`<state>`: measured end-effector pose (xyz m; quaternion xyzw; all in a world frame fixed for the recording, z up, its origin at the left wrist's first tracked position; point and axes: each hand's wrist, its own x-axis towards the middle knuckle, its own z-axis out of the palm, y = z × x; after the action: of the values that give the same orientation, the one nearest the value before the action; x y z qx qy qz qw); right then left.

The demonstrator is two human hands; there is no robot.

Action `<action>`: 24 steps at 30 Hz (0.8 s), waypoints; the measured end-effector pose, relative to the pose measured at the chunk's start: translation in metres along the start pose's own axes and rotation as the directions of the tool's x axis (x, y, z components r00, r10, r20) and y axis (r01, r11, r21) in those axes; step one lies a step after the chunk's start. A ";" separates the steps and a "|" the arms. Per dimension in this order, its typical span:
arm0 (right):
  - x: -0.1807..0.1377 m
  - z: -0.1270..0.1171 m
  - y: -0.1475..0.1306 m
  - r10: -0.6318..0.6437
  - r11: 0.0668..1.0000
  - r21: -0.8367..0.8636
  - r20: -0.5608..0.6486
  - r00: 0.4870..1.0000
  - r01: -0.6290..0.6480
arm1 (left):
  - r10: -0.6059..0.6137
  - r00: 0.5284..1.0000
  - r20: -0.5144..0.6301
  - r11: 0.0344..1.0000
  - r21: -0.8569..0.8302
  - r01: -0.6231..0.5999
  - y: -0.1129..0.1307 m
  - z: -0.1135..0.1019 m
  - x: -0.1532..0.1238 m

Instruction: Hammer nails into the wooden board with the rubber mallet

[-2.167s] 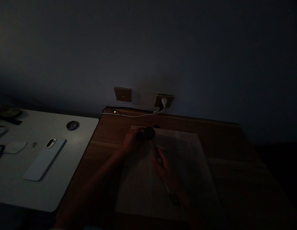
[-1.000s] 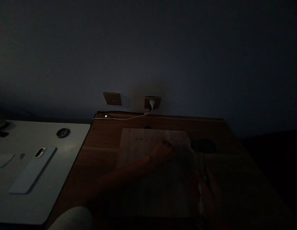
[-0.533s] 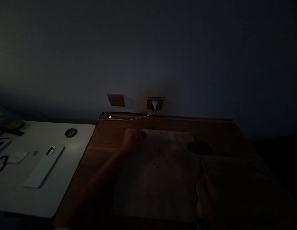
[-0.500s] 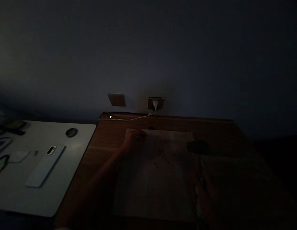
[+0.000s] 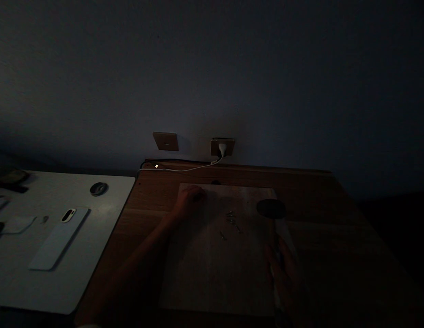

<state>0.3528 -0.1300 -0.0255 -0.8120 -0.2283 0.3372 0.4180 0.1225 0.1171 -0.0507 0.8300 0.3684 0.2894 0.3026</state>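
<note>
The scene is very dark. My right hand (image 5: 285,266) is closed around the handle of a mallet (image 5: 271,209) with a dark, rounded head, which is over the right edge of a flat wooden board (image 5: 205,273). At the board's far left corner is my left hand (image 5: 191,199), its fingers curled together; whatever they hold, if anything, is lost in shadow. Between the two hands, several small shiny metal pieces (image 5: 231,221), perhaps screws or nails, lie loose on the board.
The board lies on a brown wooden table (image 5: 334,237) against the wall. A white plug (image 5: 222,148) sits in a wall socket, its cable running left. On a white table (image 5: 82,273) at left are a phone (image 5: 59,239) and a roll of tape (image 5: 99,188).
The mallet and my right hand have moved a little to the left, over the board's edge. My left hand stays at the far corner, turned slightly. The metal pieces have not moved.
</note>
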 end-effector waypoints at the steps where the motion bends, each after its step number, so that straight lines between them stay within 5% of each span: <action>1: 0.000 0.000 -0.001 0.017 1.000 -0.001 0.008 1.000 -0.017 | 0.007 1.000 0.009 1.000 0.006 -0.007 0.000 0.000 0.000; 17: -0.003 0.004 -0.006 -0.063 0.987 -0.144 0.043 0.997 0.069 | 0.054 0.995 0.082 0.992 0.113 -0.063 0.002 0.002 0.001; 24: -0.003 0.026 -0.033 -0.201 0.970 -0.120 0.094 0.975 0.212 | 0.074 0.991 0.115 0.986 0.138 -0.090 0.006 -0.002 0.002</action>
<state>0.3285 -0.1003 -0.0075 -0.7948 -0.3499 0.3090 0.3877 0.1251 0.1163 -0.0446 0.8786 0.3366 0.2285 0.2501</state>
